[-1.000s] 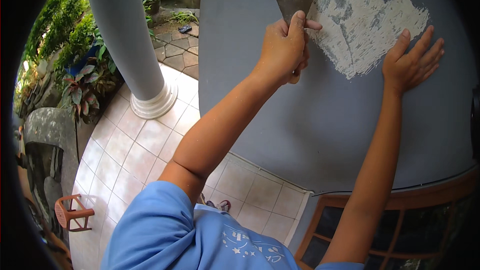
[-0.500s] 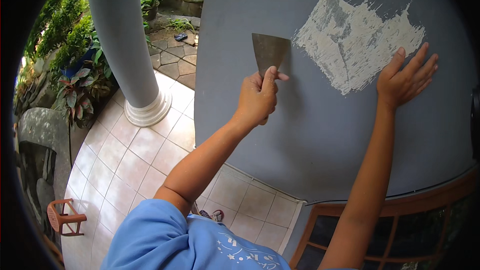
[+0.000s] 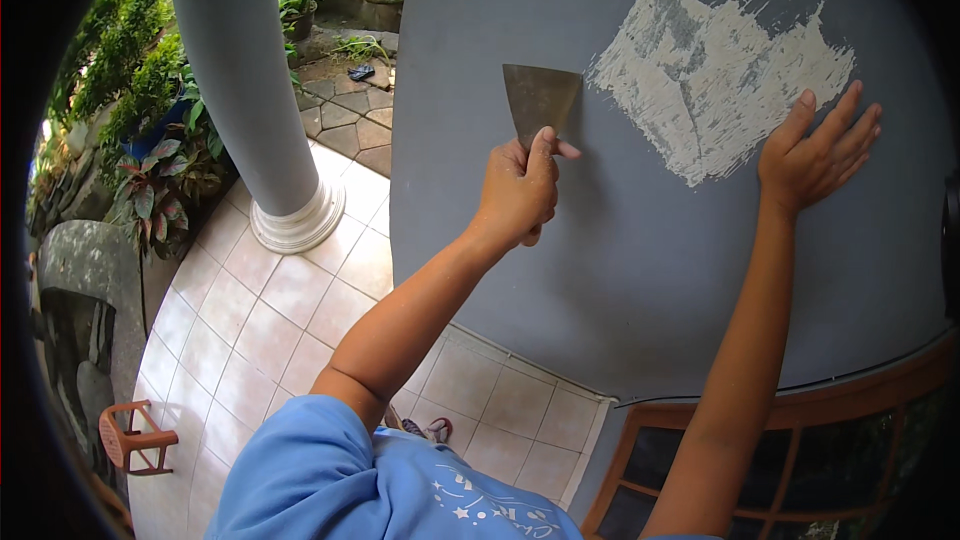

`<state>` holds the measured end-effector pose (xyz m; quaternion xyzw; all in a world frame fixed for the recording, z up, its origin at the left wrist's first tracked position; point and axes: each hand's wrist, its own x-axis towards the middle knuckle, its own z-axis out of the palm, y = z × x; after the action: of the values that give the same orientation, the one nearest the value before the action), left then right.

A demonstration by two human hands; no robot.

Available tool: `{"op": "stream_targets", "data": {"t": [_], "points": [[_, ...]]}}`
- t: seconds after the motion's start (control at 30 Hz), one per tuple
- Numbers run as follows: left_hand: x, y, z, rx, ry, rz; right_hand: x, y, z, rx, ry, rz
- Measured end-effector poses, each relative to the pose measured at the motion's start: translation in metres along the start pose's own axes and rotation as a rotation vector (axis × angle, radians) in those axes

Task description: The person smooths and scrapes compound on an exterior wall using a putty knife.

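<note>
My left hand [image 3: 518,190] is wrapped around the handle of a wide putty knife [image 3: 541,98], its thumb at the base of the blade. The blade points up, its right corner close to the grey wall [image 3: 640,270], just left of a rough patch of whitish filler [image 3: 712,90]. Whether that corner touches the wall I cannot tell. Streaks and bare grey spots show in the patch, and its upper edge is ragged. At the lower right edge of the patch, my right hand [image 3: 812,155] lies against the wall with its fingers stretched out, holding nothing.
A round grey column [image 3: 240,80] with a white base rises at the left from the tiled floor [image 3: 270,310]. Beyond it grow garden plants [image 3: 150,140]. A small brown plastic stool [image 3: 138,437] stands at the lower left. Below the wall patch runs a wood-framed window [image 3: 790,440].
Both hands keep their places on the tool and at the wall. The whole view has shifted very slightly.
</note>
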<state>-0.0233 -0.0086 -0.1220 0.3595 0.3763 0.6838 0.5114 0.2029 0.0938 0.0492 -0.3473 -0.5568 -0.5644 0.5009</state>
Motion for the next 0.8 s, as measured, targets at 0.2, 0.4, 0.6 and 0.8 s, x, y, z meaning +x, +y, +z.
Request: {"op": "stream_targets", "data": {"t": [0.2, 0.4, 0.6, 0.8], "points": [[-0.007, 0.008, 0.002, 0.028, 0.019, 0.001, -0.001, 0.001, -0.002, 0.011, 0.01, -0.002], [-0.009, -0.003, 0.01, -0.072, 0.052, -0.043, 0.0, 0.0, 0.001, 0.014, 0.01, -0.003], [0.009, 0.008, 0.006, 0.123, 0.056, 0.002, -0.001, 0.004, 0.002, 0.0, 0.016, -0.001], [0.013, 0.06, 0.033, 0.018, -0.049, 0.064, 0.0, 0.004, -0.002, 0.021, 0.015, 0.001]]}}
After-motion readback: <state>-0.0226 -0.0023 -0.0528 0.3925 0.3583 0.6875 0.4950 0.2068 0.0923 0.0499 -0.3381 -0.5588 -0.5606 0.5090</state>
